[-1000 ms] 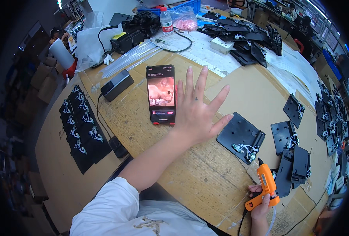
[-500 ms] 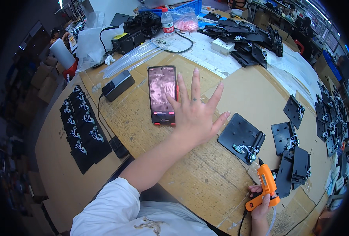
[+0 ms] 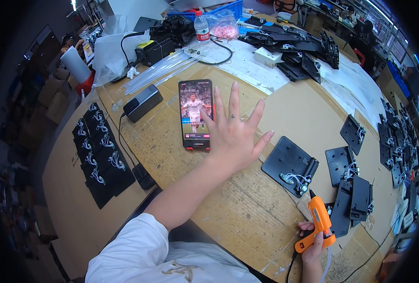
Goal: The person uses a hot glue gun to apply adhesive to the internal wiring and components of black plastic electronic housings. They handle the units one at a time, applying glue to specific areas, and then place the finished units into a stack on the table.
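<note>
My left hand [image 3: 235,137] is spread wide, its fingers apart, with the little finger over the right side of a smartphone [image 3: 194,108]. The phone is propped on a red stand [image 3: 196,149], and its lit screen shows a player in a white kit. At the lower right, my right hand [image 3: 313,243] grips an orange hot glue gun [image 3: 320,221] by its handle, nozzle pointing up. Just beyond the nozzle lies a black plastic panel [image 3: 287,160] with white wires and a small round part at its near corner.
More black panels [image 3: 340,162] with wires lie to the right, and others are heaped at the back. Several wired black pieces [image 3: 98,151] sit in rows at left. A black power adapter [image 3: 143,103], a red-capped bottle [image 3: 201,27] and clear plastic strips [image 3: 160,70] stand or lie farther back.
The phone screen has gone from a blurred pinkish picture to a player in white. Both hands and the glue gun stay nearly where they were.
</note>
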Demonstrator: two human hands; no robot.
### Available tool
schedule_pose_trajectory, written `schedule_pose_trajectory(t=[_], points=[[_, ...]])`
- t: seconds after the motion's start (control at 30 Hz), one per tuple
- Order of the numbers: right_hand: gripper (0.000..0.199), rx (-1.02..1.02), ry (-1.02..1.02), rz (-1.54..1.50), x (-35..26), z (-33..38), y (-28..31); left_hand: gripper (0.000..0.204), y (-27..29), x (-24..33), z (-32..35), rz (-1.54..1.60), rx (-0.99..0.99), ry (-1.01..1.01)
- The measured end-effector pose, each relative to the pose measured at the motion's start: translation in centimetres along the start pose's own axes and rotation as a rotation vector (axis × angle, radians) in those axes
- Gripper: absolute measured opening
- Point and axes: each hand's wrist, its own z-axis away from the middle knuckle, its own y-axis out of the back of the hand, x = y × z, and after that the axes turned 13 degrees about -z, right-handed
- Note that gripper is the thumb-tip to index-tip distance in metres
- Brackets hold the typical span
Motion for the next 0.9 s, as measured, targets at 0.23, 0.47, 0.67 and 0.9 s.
schedule_pose_trajectory(t=[0.23, 0.47, 0.67, 0.9], points=[[0.043, 0.001, -0.007, -0.009, 0.4, 0.2, 0.3, 0.063, -0.2, -0.2, 0.1, 0.034, 0.019, -0.011], [0.042, 0.011, 0.007, -0.013, 0.3, 0.1, 0.0, 0.062, -0.1, -0.3, 0.0, 0.020, 0.032, -0.014], [0.037, -0.023, 0.014, -0.026, 0.4, 0.0, 0.5, 0.064, 0.6, 0.4, 0.5, -0.009, -0.034, 0.006], [0.041, -0.011, -0.009, 0.022, 0.2, 0.2, 0.2, 0.063, 0.1, 0.3, 0.3, 0.018, -0.077, 0.028]])
